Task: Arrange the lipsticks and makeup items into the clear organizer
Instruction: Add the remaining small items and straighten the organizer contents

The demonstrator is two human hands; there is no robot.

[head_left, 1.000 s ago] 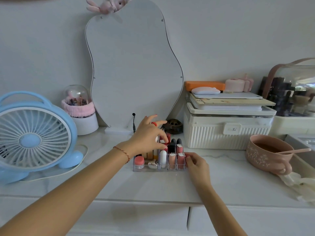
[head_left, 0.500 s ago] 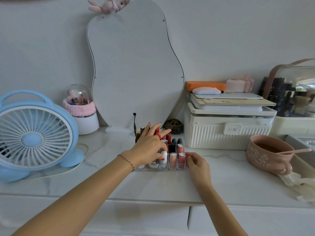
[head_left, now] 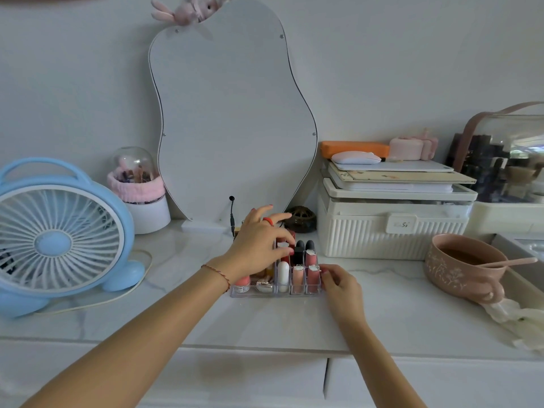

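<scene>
Bare forearms, no sleeves; left hand [head_left: 259, 245]: red string bracelet [head_left: 217, 273], red ring [head_left: 268, 221].

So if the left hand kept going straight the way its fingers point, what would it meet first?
The left hand points away and rightward over the clear organizer. Probably the dark round ornament by the mirror comes first, though depth is unclear.

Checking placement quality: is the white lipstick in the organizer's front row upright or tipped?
Upright. The white lipstick stands straight in its slot of the organizer, rounded cap up, parallel to its neighbours.
</scene>
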